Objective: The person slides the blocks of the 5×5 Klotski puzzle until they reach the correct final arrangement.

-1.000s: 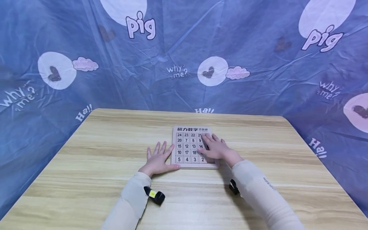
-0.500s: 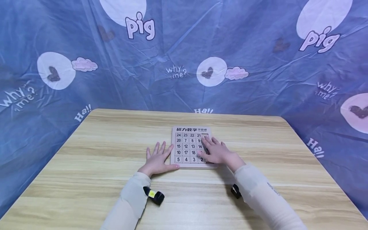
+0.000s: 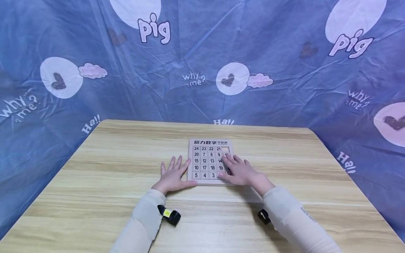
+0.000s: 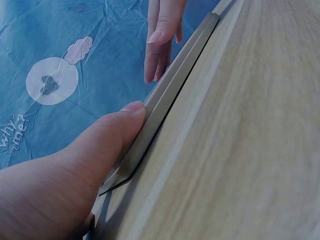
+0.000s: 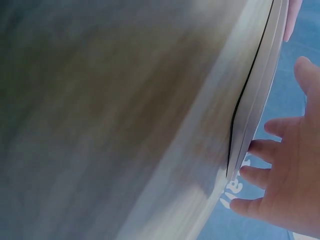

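A number sliding puzzle (image 3: 207, 154) lies flat on the table, its rows of black-numbered tiles facing up. Its top right cell (image 3: 225, 149) has no tile. My left hand (image 3: 172, 179) spreads its fingers along the board's left side, the thumb resting at the lower left corner; the left wrist view shows this thumb (image 4: 132, 111) against the board's edge (image 4: 160, 107). Over the right-hand column is my right hand (image 3: 242, 173), fingers extended across the tiles and thumb near the bottom row. It covers the lower right cells. In the right wrist view its fingers (image 5: 262, 147) appear slightly bent.
The wood-grain table (image 3: 126, 140) extends on all sides of the board. Behind it hangs a blue printed cloth (image 3: 190, 42). A black wrist camera (image 3: 171, 215) sits at the left wrist, another black one (image 3: 264, 216) at the right.
My right hand has slid toward me along the right-hand column, and the tiles there have shifted down. The top right cell has become vacant. My left hand stays in place.
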